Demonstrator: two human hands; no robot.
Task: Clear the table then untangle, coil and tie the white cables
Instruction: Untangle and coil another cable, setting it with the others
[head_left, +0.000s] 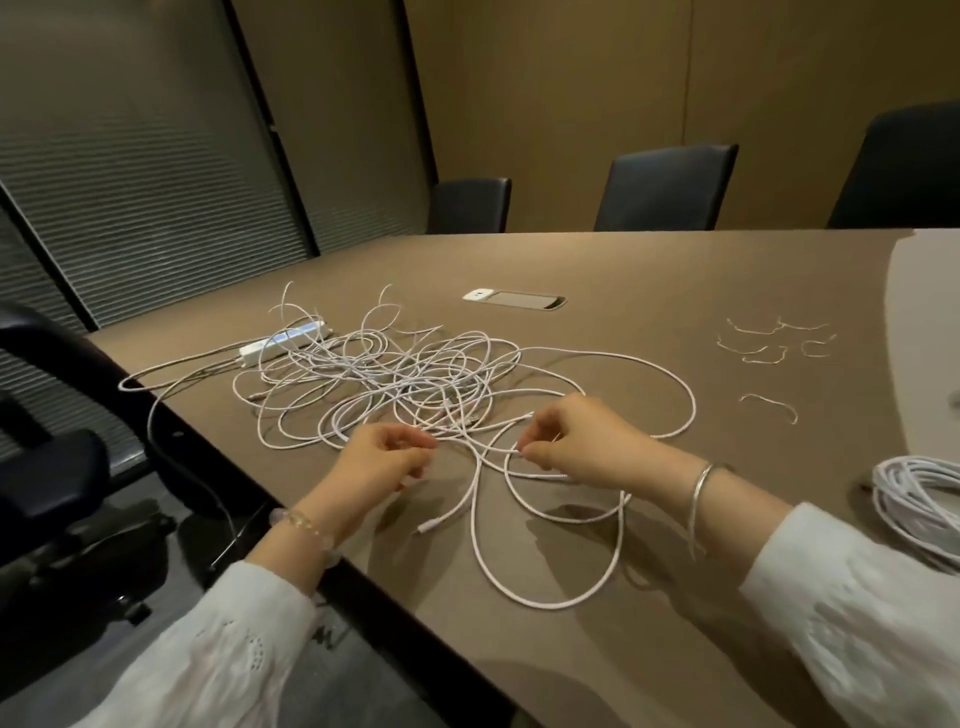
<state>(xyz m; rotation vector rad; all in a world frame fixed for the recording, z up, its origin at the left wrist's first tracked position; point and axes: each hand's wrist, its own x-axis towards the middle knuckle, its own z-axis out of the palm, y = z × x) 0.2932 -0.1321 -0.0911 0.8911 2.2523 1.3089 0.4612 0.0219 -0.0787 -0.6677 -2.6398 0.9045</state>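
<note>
1. Head view shows my two hands over a big mess of white cables (395, 384) in the middle of the desk (649, 270).
2. My left hand (382, 457) has its fingers curled in, pinching a strand at the near edge of the mess, I think. I hold it so the mess does not slide.
3. My right hand (566, 447) pinches another strand between thumb and finger. That grip is clamped on the cable, so I can pull it free from the rest.
4. One loose end with a plug (431, 526) lies near me, between my hands. Long loops lie spread out near me.
5. A coil (914, 499) sits by my right arm, kept away from the mess.
6. Little ties (769, 343) wait far right, ready for tying.
7. A power strip (283, 340) lies at the far left of the mess.
</note>
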